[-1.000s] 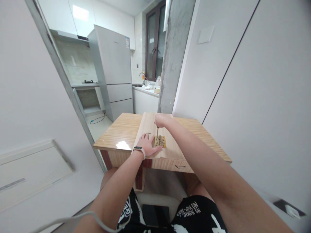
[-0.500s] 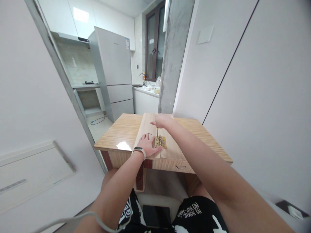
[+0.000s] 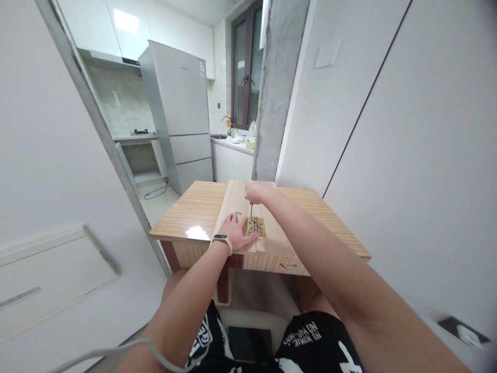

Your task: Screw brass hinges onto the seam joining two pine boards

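A brass-coloured hinge (image 3: 261, 227) lies flat across the seam between two pale wooden boards (image 3: 235, 194) on the table. My right hand (image 3: 261, 192) is closed around the handle of a screwdriver (image 3: 251, 210), held upright with its shaft pointing down at the hinge's left leaf. The grip is mostly hidden inside the fist. My left hand (image 3: 235, 231) rests flat on the left board with fingers spread, its thumb by the hinge's near edge. Just beyond its fingertips lies a small thin dark piece (image 3: 238, 213), too small to name.
The boards lie across a wood-grain table (image 3: 194, 210) with a drawer handle (image 3: 288, 266) at its front. A black flat object (image 3: 249, 344) is between my legs. A pale cable (image 3: 145, 342) crosses my left forearm. A white wall (image 3: 419, 155) stands to the right, a fridge (image 3: 182, 93) beyond.
My right hand's fingers have turned and closed tighter around the screwdriver handle; the thumb that stuck out leftward is tucked in. My left hand and the hinge stay in place.
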`<state>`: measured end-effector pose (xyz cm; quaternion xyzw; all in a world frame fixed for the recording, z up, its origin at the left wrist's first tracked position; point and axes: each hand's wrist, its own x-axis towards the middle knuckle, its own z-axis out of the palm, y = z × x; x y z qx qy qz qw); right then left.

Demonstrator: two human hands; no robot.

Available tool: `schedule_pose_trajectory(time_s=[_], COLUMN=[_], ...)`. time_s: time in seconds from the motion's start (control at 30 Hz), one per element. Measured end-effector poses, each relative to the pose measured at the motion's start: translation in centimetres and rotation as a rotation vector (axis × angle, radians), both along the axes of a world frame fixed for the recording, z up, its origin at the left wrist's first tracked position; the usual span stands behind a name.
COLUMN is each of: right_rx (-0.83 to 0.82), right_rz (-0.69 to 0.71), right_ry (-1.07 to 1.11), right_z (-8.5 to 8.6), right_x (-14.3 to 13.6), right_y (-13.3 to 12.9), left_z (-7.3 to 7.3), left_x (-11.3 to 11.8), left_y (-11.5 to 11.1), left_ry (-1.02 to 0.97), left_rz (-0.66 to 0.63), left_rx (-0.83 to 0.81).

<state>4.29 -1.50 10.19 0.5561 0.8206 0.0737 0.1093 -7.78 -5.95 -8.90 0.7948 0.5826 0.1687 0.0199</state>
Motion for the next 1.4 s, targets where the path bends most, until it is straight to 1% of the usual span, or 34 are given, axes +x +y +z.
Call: schedule_pose_trajectory(time_s=[0.17,0.23,0.37,0.5,0.67,0.73,0.9,1.07,1.23,1.33,1.4], right_rx=[-0.008,-0.002,0.037,0.086,0.006,0.004,0.012,0.002,0.013,0.043,0.044], right_rz=[0.135,0.149,0.069,-0.003,-0.060,-0.048,0.030,0.093,0.074,0.026,-0.014], right_ry=[0.004,0.011,0.051,0.050,-0.010,-0.013,-0.047,-0.046,0.048,0.081,0.062], right_z=[-0.4,-0.5,-0.5,-0.2,0.5,0.6,0.5,0.8,0.5,0.2,0.3], right_x=[0.5,0.8,1.1,0.4,-0.4,-0.3,0.1,0.2,0.4,0.4,0.3], right_y=[0.9,1.1,0.6,-0.5,-0.8,-0.8,-0.9,-1.1,-1.2,-1.3,-1.3], left_z=[0.0,0.1,0.2,0.3,0.5,0.5,0.4,0.4,0.5,0.5,0.5], left_x=[0.0,0.0,0.0,0.0,0.2,0.2,0.2,0.2,0.0,0.0,0.0], left_y=[0.0,0.0,-0.1,-0.2,-0.3,-0.3,-0.3,-0.3,-0.4,-0.3,-0.3], left_ry=[0.003,0.005,-0.003,-0.018,-0.008,-0.004,0.000,0.005,0.000,-0.008,-0.011], left_rz=[0.000,0.004,0.008,0.003,0.005,0.006,0.005,0.008,-0.001,0.002,0.003], left_rx=[-0.005,-0.006,-0.010,-0.031,-0.034,-0.030,-0.021,-0.006,0.003,-0.006,-0.018])
